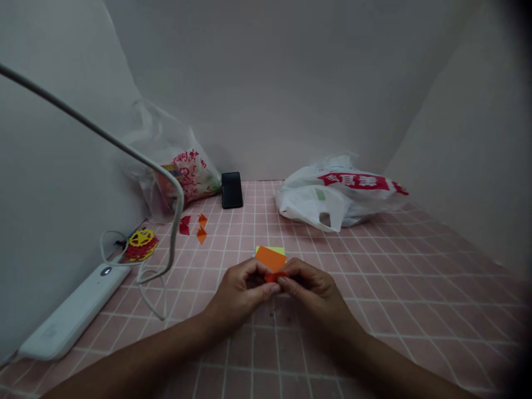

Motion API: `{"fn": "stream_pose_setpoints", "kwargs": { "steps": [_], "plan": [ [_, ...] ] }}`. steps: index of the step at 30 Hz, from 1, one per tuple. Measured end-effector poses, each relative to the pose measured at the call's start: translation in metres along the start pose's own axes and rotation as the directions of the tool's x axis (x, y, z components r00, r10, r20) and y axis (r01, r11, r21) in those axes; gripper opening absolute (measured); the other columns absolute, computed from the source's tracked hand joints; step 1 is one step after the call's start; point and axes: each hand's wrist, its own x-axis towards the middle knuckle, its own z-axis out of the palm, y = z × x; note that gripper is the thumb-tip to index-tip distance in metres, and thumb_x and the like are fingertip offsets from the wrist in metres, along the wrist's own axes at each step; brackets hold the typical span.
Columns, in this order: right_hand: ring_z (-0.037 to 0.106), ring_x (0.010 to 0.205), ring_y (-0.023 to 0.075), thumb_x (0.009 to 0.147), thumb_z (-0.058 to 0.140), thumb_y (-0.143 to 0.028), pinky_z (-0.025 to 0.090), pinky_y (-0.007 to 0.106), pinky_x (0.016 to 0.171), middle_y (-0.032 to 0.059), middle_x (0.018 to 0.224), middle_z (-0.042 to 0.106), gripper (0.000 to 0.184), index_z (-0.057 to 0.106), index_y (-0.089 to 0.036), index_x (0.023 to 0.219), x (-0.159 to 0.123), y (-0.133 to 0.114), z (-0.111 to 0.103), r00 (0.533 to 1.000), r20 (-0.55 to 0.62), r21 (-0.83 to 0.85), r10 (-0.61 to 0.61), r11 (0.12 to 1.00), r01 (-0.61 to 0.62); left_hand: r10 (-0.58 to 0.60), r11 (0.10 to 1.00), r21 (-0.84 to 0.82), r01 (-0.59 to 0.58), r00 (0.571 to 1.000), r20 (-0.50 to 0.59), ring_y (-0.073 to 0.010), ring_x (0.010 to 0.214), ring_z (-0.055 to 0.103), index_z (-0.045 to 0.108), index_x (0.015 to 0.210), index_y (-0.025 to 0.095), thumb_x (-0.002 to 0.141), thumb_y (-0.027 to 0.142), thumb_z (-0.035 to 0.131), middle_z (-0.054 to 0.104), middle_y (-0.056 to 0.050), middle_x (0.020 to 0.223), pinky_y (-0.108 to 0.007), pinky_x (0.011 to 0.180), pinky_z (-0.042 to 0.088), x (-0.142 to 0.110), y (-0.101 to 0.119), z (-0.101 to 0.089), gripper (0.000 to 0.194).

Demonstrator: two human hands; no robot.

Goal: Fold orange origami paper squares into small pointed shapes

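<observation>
Over pink tiled table (382, 305), before pale walls (266, 100): clamped on a small orange paper piece (274, 276) with fingertips of left hand (245, 285) and right hand (312, 286), just this side of an orange sheet (270, 257) on yellow paper (280, 250). Best to match edges first, then press evenly with both thumbs. Lying crosswise, with long axis from hand to hand; cannot tell the direction of any tip

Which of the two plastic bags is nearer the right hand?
The white bag with the red printed band, lying beyond the right hand; the translucent bag with red lettering sits farther left, beside the phone.
</observation>
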Motion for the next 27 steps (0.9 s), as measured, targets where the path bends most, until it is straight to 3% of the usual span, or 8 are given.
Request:
{"fn": "stream_pose_setpoints", "kwargs": {
  "steps": [5, 17, 27],
  "plan": [
    [0.058, 0.075, 0.0165, 0.085, 0.069, -0.028, 0.044, 0.03, 0.072, 0.0006, 0.077, 0.062, 0.012, 0.068, -0.021, 0.075, 0.0, -0.001, 0.0, 1.0, -0.025, -0.038, -0.017, 0.999, 0.016, 0.063, 0.998, 0.0, -0.063, 0.997, -0.036, -0.0153, 0.078, 0.058, 0.064, 0.08, 0.014, 0.081, 0.025, 0.069, 0.061, -0.003, 0.082, -0.03, 0.074, 0.047, -0.001, 0.001, 0.0, 0.012],
    [0.058, 0.073, 0.0172, 0.085, 0.069, -0.032, 0.045, 0.03, 0.069, 0.0012, 0.077, 0.062, 0.017, 0.064, -0.02, 0.075, -0.001, 0.004, 0.0, 0.999, -0.039, -0.081, 0.018, 0.997, -0.021, 0.065, 0.995, 0.076, -0.062, 0.997, -0.042, -0.0141, 0.072, 0.053, 0.062, 0.074, 0.015, 0.08, 0.025, 0.065, 0.057, 0.0, 0.075, -0.027, 0.069, 0.042, 0.001, 0.006, -0.002, 0.012],
    [0.059, 0.074, 0.0169, 0.085, 0.066, -0.033, 0.045, 0.029, 0.069, 0.0022, 0.078, 0.065, 0.015, 0.065, -0.019, 0.079, 0.0, -0.001, -0.001, 0.994, 0.012, -0.1, 0.111, 0.989, -0.11, 0.011, 0.966, 0.256, -0.037, 0.995, 0.102, -0.0151, 0.074, 0.052, 0.062, 0.078, 0.016, 0.083, 0.028, 0.06, 0.059, -0.001, 0.078, -0.027, 0.068, 0.04, 0.005, 0.005, -0.012, 0.013]
  ]
}}
